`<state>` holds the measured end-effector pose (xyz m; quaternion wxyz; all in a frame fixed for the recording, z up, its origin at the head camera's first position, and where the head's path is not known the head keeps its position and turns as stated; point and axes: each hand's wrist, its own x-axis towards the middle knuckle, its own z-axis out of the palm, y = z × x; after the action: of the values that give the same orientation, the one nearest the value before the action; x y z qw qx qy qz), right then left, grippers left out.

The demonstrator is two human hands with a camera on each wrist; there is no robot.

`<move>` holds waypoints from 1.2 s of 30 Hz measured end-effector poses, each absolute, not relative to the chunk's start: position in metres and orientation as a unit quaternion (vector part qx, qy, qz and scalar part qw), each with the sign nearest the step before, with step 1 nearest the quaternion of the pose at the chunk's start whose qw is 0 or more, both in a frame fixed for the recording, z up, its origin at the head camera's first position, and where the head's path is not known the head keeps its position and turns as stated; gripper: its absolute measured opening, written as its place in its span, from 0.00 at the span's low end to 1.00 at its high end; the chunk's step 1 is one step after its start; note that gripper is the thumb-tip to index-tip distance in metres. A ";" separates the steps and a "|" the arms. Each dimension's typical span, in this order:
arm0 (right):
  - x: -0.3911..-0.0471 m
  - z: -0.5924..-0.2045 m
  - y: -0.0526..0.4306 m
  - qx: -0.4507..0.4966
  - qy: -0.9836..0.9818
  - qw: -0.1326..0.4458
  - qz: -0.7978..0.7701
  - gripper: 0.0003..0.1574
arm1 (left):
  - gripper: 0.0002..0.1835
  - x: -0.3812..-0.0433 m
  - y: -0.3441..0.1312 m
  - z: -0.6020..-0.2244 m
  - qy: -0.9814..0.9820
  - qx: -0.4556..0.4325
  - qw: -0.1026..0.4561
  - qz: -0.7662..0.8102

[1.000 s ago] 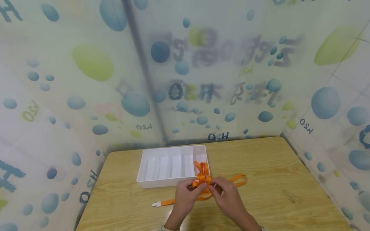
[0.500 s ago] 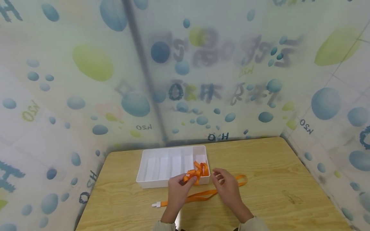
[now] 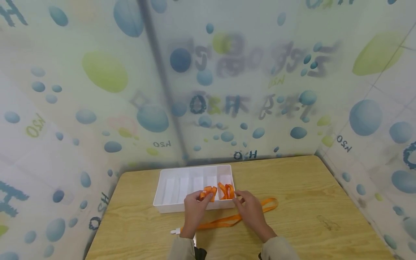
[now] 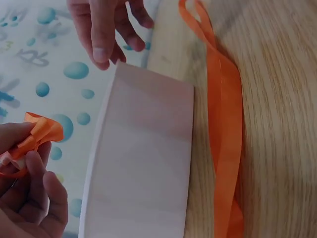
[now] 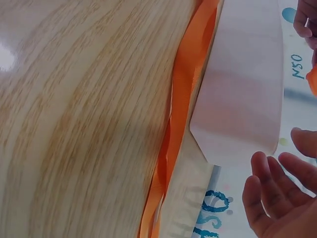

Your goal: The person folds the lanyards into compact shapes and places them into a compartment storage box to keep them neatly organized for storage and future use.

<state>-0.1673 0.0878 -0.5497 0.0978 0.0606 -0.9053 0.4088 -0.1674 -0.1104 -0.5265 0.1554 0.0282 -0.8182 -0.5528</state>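
My left hand (image 3: 193, 211) pinches a folded orange lanyard (image 3: 209, 192) between thumb and fingers, above the front part of the white divided tray (image 3: 182, 208). In the left wrist view the folded lanyard (image 4: 43, 133) shows as a loopy bundle. At the tray's front right corner is my right hand (image 3: 251, 213), its fingers loosely bent and nothing between them, as the right wrist view also shows. A second folded orange lanyard (image 3: 226, 191) lies in the tray's rightmost compartment. Stretched out on the table in front of the tray is another orange lanyard (image 3: 224, 221), partly covered by both hands.
A white plastic clip (image 3: 176, 231) ends the stretched lanyard on the left. The wooden table (image 3: 325, 191) meets a wall (image 3: 253, 122) printed with blue and green drops behind the tray. Dark scribble marks (image 3: 328, 222) show on the table at right.
The left hand has moved left and forward with the folded lanyard, over the tray. The right hand has let go of that lanyard and shifted slightly, staying by the tray's right corner.
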 end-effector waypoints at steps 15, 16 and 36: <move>-0.172 -0.557 0.084 0.067 -0.907 0.136 0.393 0.10 | 0.11 -0.191 -0.113 -0.531 -0.871 0.095 0.114 -0.469; -0.173 -0.558 0.083 0.066 -0.906 0.141 0.394 0.10 | 0.12 -0.192 -0.114 -0.532 -0.877 0.093 0.114 -0.457; -0.173 -0.554 0.081 0.041 -0.911 0.127 0.389 0.08 | 0.11 -0.203 -0.113 -0.534 -0.936 0.019 0.101 -0.338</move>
<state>-0.1729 0.0807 -0.5541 0.1272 0.0407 -0.9114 0.3893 -0.2027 -0.1129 -0.5343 0.1013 0.0192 -0.9356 -0.3377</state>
